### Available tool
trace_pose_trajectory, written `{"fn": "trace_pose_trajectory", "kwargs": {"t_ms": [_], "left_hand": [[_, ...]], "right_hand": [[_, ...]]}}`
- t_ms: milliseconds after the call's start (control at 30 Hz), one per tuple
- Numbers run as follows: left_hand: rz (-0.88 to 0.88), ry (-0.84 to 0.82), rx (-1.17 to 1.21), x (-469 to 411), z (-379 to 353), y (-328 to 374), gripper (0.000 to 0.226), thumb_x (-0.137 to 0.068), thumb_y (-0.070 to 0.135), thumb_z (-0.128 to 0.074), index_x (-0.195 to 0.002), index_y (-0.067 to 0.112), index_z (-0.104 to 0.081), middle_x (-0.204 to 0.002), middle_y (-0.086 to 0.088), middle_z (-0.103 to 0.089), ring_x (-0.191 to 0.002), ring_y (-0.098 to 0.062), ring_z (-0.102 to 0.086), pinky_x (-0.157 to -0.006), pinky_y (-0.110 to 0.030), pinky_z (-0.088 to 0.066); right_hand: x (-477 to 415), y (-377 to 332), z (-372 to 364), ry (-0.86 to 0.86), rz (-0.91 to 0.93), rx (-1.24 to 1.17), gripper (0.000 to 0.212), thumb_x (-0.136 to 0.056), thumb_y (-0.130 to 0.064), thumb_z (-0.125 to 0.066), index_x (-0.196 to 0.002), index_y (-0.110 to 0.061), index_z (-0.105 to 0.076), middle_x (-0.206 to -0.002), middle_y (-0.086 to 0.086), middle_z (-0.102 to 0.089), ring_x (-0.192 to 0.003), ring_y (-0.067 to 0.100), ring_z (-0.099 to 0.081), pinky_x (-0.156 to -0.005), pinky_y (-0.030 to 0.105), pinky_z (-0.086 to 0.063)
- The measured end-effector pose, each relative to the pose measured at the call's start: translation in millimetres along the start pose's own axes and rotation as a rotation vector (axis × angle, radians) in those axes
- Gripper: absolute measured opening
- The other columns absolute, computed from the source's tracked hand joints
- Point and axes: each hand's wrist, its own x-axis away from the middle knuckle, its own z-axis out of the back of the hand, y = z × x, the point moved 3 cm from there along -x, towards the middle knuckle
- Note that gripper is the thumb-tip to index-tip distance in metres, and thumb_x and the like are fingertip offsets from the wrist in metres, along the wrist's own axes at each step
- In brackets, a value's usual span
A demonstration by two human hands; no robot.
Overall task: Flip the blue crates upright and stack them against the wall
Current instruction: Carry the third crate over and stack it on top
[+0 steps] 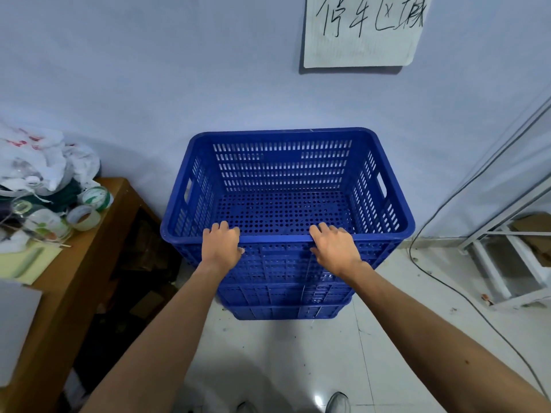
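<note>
A stack of blue perforated crates stands upright against the pale wall [149, 84]. The top blue crate [286, 162] is open side up and empty, nested on lower crates [283, 305] whose front walls show beneath it. My left hand [222, 244] grips the top crate's near rim, fingers curled over into the crate and thumb on the outer wall. My right hand [335, 245] holds the same rim further right in the same way.
A wooden table [89, 257] at left carries plastic bags, tape rolls [86, 217] and clutter. A handwritten paper sign [363, 31] hangs on the wall. A white metal frame [507, 257] and a black cable [441, 281] lie on the tiled floor at right. My shoes show at the bottom.
</note>
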Motion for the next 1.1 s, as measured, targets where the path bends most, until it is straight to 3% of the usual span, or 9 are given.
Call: {"fn": "trace_pose_trajectory", "kwargs": {"t_ms": [200,367,667,900,1100], "left_hand": [[0.099,0.116,-0.004,21.2,1.7,12.3,0.038,-0.091,0.044,-0.064,-0.113,0.015,-0.052,-0.109,-0.008,-0.059,-0.107,-0.028,-0.055,-0.099,-0.04,-0.042],[0.082,0.106,-0.008,20.2,-0.1,9.1,0.04,-0.091,0.047,-0.063,-0.111,0.013,-0.054,-0.108,-0.007,-0.06,-0.107,-0.027,-0.055,-0.097,-0.039,-0.042],[0.111,0.129,0.044,22.3,-1.0,13.7,0.045,-0.086,0.045,-0.069,-0.111,0.012,-0.052,-0.106,-0.009,-0.059,-0.105,-0.029,-0.055,-0.099,-0.041,-0.042],[0.081,0.032,0.056,16.9,2.0,10.5,0.068,-0.081,0.053,-0.069,-0.126,0.01,-0.043,-0.122,-0.014,-0.052,-0.114,-0.033,-0.051,-0.102,-0.043,-0.04],[-0.032,0.051,-0.068,34.1,-0.1,14.1,0.069,-0.079,0.054,-0.065,-0.125,0.008,-0.043,-0.116,-0.013,-0.051,-0.11,-0.034,-0.049,-0.105,-0.046,-0.036]], "right_hand": [[-4.6,9.1,3.6,-0.055,0.059,-0.008,0.034,-0.096,-0.037,-0.056,-0.119,-0.015,-0.042,-0.106,0.006,-0.052,-0.081,0.026,-0.056,-0.059,0.037,-0.038],[4.1,-1.5,-0.9,0.003,-0.048,-0.026,0.03,-0.094,-0.033,-0.059,-0.115,-0.013,-0.048,-0.104,0.007,-0.055,-0.092,0.028,-0.058,-0.082,0.04,-0.046],[1.1,5.8,-1.3,0.009,0.017,0.004,0.03,-0.093,-0.034,-0.061,-0.111,-0.013,-0.05,-0.099,0.008,-0.056,-0.088,0.029,-0.058,-0.089,0.04,-0.046],[0.4,6.0,4.1,-0.016,0.022,-0.008,0.032,-0.095,-0.035,-0.059,-0.115,-0.013,-0.048,-0.104,0.009,-0.057,-0.098,0.03,-0.056,-0.099,0.039,-0.039],[-3.3,15.2,4.3,-0.048,0.067,0.031,0.049,-0.096,-0.04,-0.057,-0.133,-0.011,-0.044,-0.122,0.013,-0.056,-0.117,0.033,-0.051,-0.118,0.046,-0.023]]}}
